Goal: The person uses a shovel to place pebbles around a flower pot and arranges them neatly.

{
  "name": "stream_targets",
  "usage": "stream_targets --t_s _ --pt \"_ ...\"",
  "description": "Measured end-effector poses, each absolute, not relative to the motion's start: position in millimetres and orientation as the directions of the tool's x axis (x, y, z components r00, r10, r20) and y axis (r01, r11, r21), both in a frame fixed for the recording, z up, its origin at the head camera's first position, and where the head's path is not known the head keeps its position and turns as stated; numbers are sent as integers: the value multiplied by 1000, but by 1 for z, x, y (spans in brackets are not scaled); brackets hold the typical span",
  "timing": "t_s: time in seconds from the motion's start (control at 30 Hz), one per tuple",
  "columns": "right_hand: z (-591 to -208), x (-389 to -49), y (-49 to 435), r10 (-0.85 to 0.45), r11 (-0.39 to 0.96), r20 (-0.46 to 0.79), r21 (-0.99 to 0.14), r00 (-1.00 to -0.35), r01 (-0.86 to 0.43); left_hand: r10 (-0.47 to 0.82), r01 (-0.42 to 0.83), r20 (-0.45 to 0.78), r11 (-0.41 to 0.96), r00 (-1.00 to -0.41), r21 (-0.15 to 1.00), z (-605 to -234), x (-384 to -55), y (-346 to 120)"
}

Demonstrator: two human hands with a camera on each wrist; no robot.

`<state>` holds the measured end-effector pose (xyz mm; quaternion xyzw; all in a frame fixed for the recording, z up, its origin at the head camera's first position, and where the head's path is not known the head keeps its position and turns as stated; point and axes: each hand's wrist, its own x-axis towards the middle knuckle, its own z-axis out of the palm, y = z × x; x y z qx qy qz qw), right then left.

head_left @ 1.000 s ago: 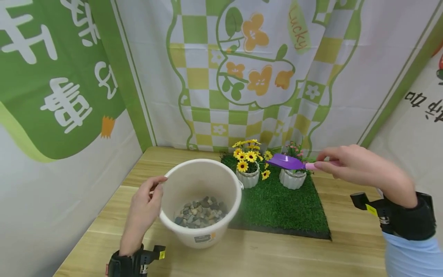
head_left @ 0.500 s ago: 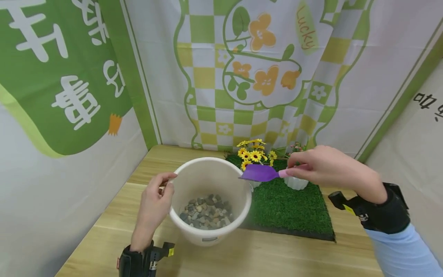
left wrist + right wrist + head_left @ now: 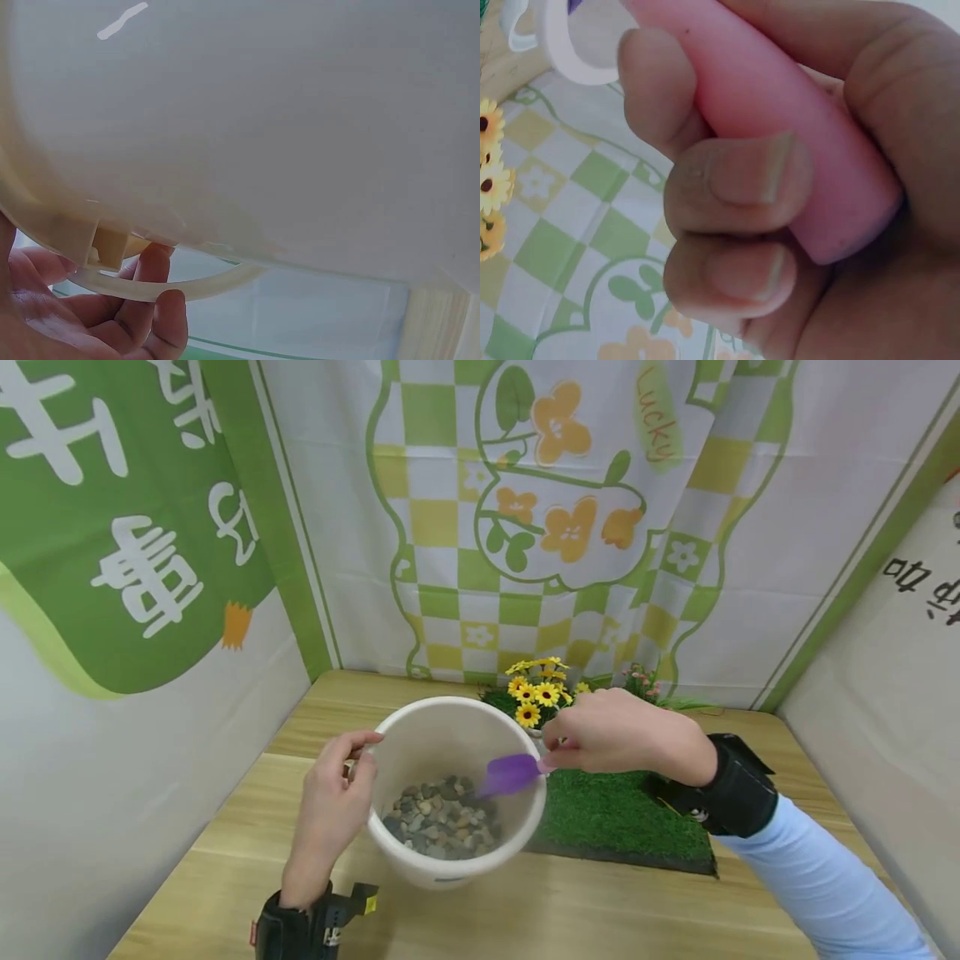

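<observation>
A white bucket (image 3: 423, 739) stands upright on the table, with a layer of mixed grey and tan pebbles (image 3: 438, 818) at its bottom. At its left rim is my left hand (image 3: 333, 793); in the left wrist view its fingers curl around the bucket's bail handle (image 3: 206, 288), just below the rim. My right hand (image 3: 622, 735) is over the right rim and grips a small garden trowel by its pink handle (image 3: 772, 112), fingers wrapped around it. The trowel's purple blade (image 3: 512, 774) points down inside the bucket, its tip overlapping the pebbles' right edge.
A mat of artificial grass (image 3: 615, 818) lies right of the bucket. On it are yellow flowers (image 3: 545, 695) in a pot and, partly behind my right hand, pink flowers (image 3: 640, 680). Printed curtains (image 3: 442, 518) enclose the wooden table (image 3: 600, 910) at the back and sides.
My right hand has carried the trowel left from over the grass mat and lowered its blade into the bucket. My left hand has stayed at the rim.
</observation>
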<state>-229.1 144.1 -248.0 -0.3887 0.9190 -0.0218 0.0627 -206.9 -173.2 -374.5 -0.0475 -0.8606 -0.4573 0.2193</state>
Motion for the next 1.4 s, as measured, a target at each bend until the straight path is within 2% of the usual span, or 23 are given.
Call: stream_targets --t_s 0.33,0.63,0.8,1.2,1.4 --pt "-256 -234 121 -725 681 -184 -50 -664 -730 -125 298 443 579 -888 759 -373 -204 -170" --pt "-274 -236 99 -667 720 -309 -37 -678 -693 -118 323 468 579 -876 749 -372 -202 -167" --pt "-281 -236 93 -694 692 -312 -38 -649 -721 -113 336 488 591 -865 733 -371 -201 -166" --pt "-285 -243 86 -703 673 -316 -4 -638 -740 -94 342 494 609 -865 715 -371 -201 -164" --pt "-301 -249 85 -739 635 -308 -23 -599 -772 -86 371 523 608 -848 702 -370 -202 -158"
